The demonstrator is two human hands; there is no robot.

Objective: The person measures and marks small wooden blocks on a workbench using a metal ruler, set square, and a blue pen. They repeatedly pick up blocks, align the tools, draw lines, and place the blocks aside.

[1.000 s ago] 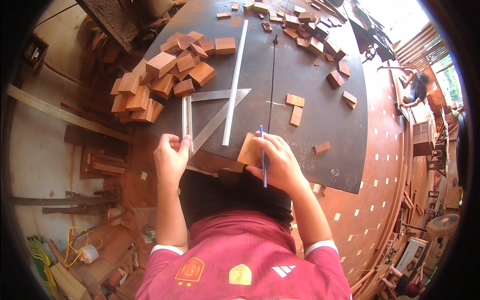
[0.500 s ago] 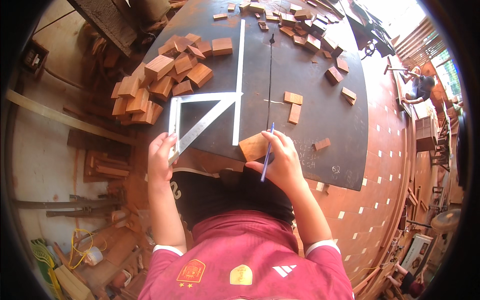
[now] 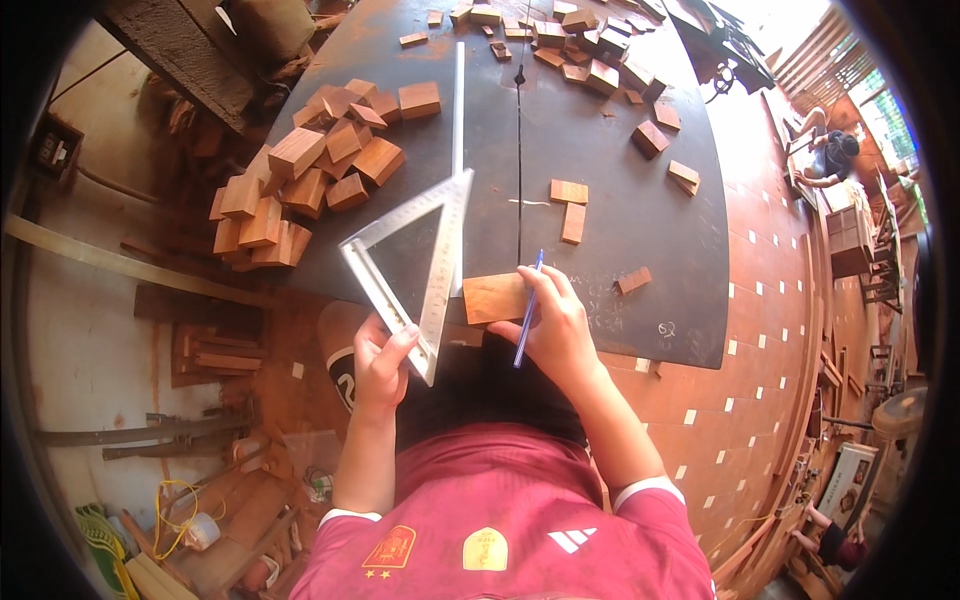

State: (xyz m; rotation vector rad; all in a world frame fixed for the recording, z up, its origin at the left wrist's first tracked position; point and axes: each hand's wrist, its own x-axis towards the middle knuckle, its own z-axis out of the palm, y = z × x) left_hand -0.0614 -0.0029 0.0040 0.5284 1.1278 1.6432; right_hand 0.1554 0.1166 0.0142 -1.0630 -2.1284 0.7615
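Observation:
My left hand [image 3: 383, 368] grips the thick edge of a silver triangular set square [image 3: 437, 285], which is tilted above the dark tabletop's near edge. Between the fingers and thumb of my right hand [image 3: 558, 325] is a reddish-brown wooden block [image 3: 493, 299], held at the table edge. The same hand also keeps a blue pen [image 3: 530, 306] upright against its fingers. The set square's slanted side is close to the block's left end, apart from it. Behind the square, a long pale straight strip [image 3: 459, 110] lies on the tabletop, its near part partly covered.
The dark table [image 3: 620, 130] carries a pile of wooden blocks [image 3: 297, 152] at left and scattered blocks [image 3: 602, 77] at the far right. Two small blocks [image 3: 572, 222] lie right of a dark slot [image 3: 519, 160]. Another person [image 3: 835, 158] is far off at right.
My left hand has moved right and nearer to me, turning the set square toward the block. The block in my right hand has turned more level.

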